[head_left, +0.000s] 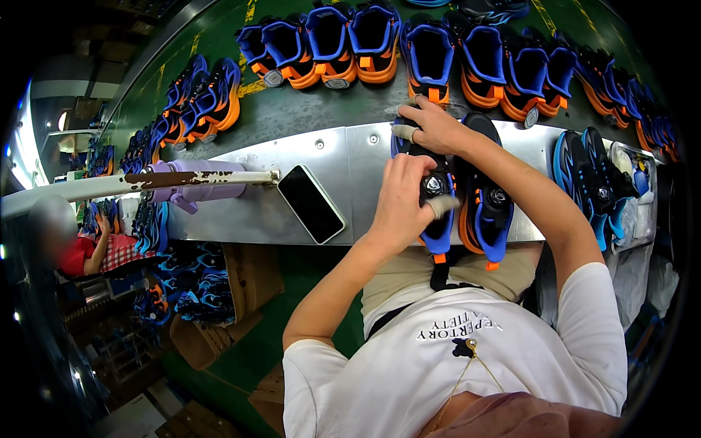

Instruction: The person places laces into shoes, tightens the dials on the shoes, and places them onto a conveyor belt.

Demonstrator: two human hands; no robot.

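Note:
A black and blue sports shoe (438, 237) with orange trim lies on the metal ledge in front of me, its toe pointing away. My left hand (405, 191) is closed over its middle, fingers bent beside the round black dial (434, 185). A beige wrap covers the left thumb. Across the toe end rests my right hand (442, 131), fingers curled around the front of the same shoe, with a beige wrap on its thumb too. Close on the right lies a matching shoe (498, 219), untouched, its orange heel tab toward me. My right forearm passes over its toe part.
A phone (312, 204) and a lilac bottle (208, 181) lie left on the metal ledge (248, 223); a white, chipped bar (197, 179) crosses there. Rows of shoes (332, 47) stand on the green surface beyond. Blue-black shoes (584, 171) sit right. Another person (91, 252) is far left.

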